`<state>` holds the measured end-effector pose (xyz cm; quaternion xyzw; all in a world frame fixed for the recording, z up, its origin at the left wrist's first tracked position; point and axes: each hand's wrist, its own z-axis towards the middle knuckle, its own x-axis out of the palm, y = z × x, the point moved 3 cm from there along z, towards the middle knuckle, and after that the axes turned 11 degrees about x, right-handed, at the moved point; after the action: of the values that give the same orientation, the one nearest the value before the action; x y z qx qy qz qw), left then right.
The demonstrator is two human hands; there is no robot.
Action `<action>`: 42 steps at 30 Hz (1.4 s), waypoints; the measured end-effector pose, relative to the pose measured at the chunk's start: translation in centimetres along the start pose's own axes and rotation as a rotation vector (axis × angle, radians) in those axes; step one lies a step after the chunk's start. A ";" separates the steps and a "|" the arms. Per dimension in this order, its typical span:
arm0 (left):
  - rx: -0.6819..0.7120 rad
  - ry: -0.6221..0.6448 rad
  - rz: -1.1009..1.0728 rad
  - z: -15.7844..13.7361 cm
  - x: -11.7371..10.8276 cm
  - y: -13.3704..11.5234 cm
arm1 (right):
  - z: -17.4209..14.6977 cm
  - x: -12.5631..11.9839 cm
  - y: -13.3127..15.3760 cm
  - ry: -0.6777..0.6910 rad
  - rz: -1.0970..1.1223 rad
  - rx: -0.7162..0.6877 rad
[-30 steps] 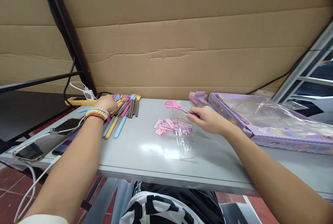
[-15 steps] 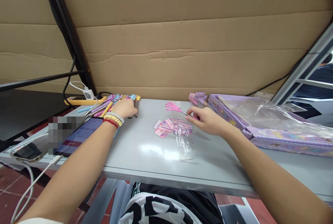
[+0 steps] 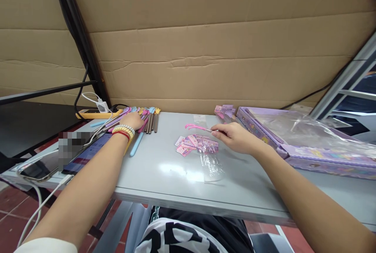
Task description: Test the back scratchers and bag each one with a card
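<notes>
A pink hand-shaped back scratcher (image 3: 196, 127) with a metal shaft is pinched in my right hand (image 3: 233, 136), its claw end pointing left above the table. My left hand (image 3: 132, 121) rests on a row of colourful back scratchers (image 3: 152, 120) at the back left; its fingers are mostly hidden, and whether it grips one I cannot make out. The scratchers have purple, blue, yellow and pink claws, and a light-blue handle (image 3: 136, 144) sticks out below the hand. Small pink printed cards (image 3: 188, 143) lie in the middle beside a clear plastic bag (image 3: 212, 167).
An open purple box (image 3: 329, 163) with clear plastic over it stands at the right. More pink cards (image 3: 225, 111) lie against the cardboard wall (image 3: 205, 76). Phones (image 3: 38, 168), white cables (image 3: 38, 202) and a yellow-cased device (image 3: 85, 114) occupy the left end.
My left hand has moved left, off the right end of the scratcher row and further over the pile. The pink scratcher in my right hand has turned so its claw shows edge-on.
</notes>
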<state>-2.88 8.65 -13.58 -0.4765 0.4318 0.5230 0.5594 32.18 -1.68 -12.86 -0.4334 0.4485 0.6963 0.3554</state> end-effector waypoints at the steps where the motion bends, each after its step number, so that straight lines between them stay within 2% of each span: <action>1: 0.000 0.015 0.011 0.1 0.1 0.0 | 0.0 0.0 0.0 0.001 -0.002 0.000; 12: 0.006 0.058 0.059 0.1 0.9 -0.7 | -0.1 0.0 0.2 0.014 -0.017 -0.002; 19: 0.054 0.065 0.016 -0.2 0.5 -1.5 | 0.0 0.0 0.1 0.015 -0.035 0.006; 21: 0.065 0.070 0.008 -0.4 0.3 -1.8 | 0.0 0.0 0.1 -0.002 -0.026 0.045; 23: 0.070 0.075 0.003 -0.5 0.2 -2.0 | 0.0 -0.3 0.1 -0.015 0.065 0.137; 26: 0.079 0.082 -0.003 -0.7 0.0 -2.1 | -0.1 -0.7 0.0 -0.022 0.408 0.292; 29: 0.085 0.070 -0.005 -0.6 -0.1 -1.9 | 0.0 -1.1 -0.2 -0.026 0.785 0.369; 32: 0.077 0.055 -0.009 -0.3 0.0 -1.6 | 0.1 -1.4 -0.5 -0.046 1.018 0.415; 37: 0.072 0.021 0.006 0.1 0.1 -1.2 | 0.4 -1.8 -1.0 -0.105 1.201 0.424; 42: 0.116 -0.024 0.008 -0.1 -0.1 -1.7 | 0.4 -1.9 -1.4 -0.164 1.170 0.383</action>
<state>-1.23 8.57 -13.32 -0.4352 0.4568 0.5049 0.5891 33.98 -1.08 -11.42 0.0107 0.7000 0.7138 0.0195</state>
